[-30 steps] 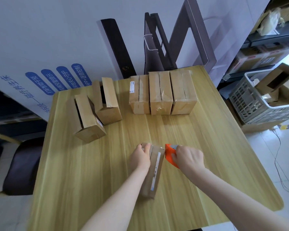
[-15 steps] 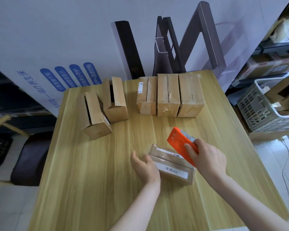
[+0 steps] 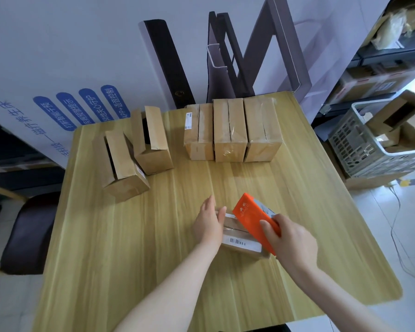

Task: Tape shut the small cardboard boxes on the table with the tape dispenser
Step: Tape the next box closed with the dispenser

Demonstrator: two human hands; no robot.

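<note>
Now, works at the near middle of the bench, over a small box lying flat, barcode label up. Lays the left hand against the left end of that box, fingers straight and close together, thumb over the top edge. Grips the orange tape dispenser in the right hand, fingers curled tight round its lower half, thumb pressed on the orange face. Holds the dispenser tilted across the right part of the box, upper end pointing away and leftward; cannot tell whether touching the cardboard. Further back, toward the wall: three taped boxes standing side by side, touching. Left of those: an open box with flaps up, and just beside it a second open box, both well apart from the hands. Off the right edge of the bench: a plastic basket with cardboard pieces inside.
</note>
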